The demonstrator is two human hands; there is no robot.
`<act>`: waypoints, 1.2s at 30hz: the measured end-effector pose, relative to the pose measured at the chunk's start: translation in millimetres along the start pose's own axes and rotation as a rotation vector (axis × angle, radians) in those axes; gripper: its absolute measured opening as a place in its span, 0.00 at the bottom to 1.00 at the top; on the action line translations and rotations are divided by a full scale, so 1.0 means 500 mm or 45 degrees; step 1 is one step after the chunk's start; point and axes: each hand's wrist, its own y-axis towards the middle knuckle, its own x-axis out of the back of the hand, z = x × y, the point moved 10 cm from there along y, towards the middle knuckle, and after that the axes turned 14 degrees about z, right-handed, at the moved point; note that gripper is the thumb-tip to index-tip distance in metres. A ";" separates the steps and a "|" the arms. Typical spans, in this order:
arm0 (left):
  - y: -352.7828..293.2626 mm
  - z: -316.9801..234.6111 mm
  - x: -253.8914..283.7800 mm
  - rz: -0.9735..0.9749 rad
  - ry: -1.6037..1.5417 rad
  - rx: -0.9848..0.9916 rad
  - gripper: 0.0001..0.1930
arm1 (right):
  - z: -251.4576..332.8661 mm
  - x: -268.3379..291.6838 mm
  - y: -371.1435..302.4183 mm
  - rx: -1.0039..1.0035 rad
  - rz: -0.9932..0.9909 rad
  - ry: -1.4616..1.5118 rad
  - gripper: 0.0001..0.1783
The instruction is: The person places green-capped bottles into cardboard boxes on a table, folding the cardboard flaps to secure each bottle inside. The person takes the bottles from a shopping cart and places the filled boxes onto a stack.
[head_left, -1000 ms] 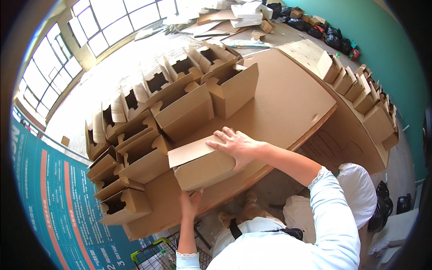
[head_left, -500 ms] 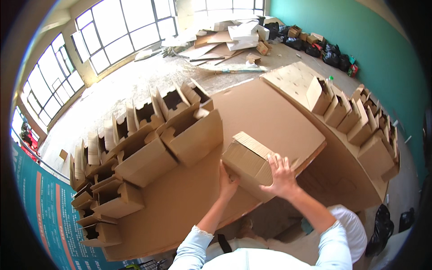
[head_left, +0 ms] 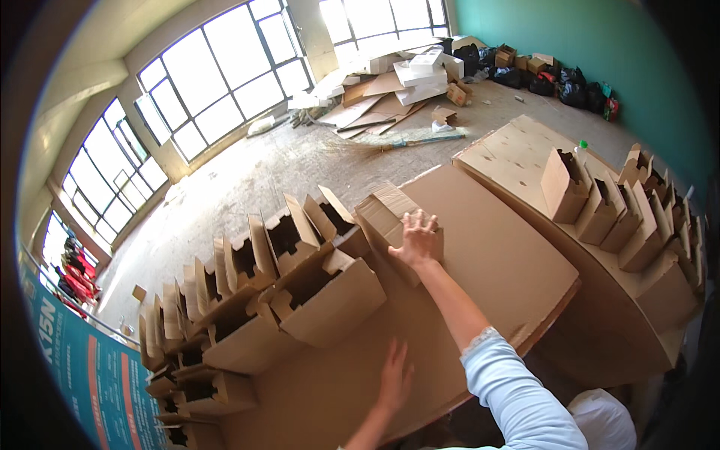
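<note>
Broad cardboard-covered table point(head_left: 495, 255), open-flapped cardboard boxes point(head_left: 300, 292) crowded along its left side, touching one another.

A: Which packages appear?
B: Open brown cartons point(head_left: 300, 292) rowed left; one carton point(head_left: 390, 225) under the right hand point(head_left: 417, 240); more cartons point(head_left: 622, 217) right.
A: Signs?
B: Teal-and-orange banner point(head_left: 90, 375), lower left.

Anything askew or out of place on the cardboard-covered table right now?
Nothing damaged. The box under the right hand sits angled against the neat rows of open boxes. Loose cardboard scraps lie heaped on the floor by the windows.
</note>
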 end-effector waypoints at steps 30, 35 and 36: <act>-0.185 0.079 -0.084 0.132 0.409 0.269 0.30 | -1.006 0.205 0.115 -0.654 -0.275 -0.016 0.29; -0.181 0.077 -0.086 0.106 0.481 0.197 0.28 | -0.974 0.198 0.108 -0.526 -0.515 -0.232 0.07; -0.180 0.082 -0.087 0.100 0.513 0.172 0.28 | -0.970 0.196 0.110 -0.505 -0.526 -0.232 0.07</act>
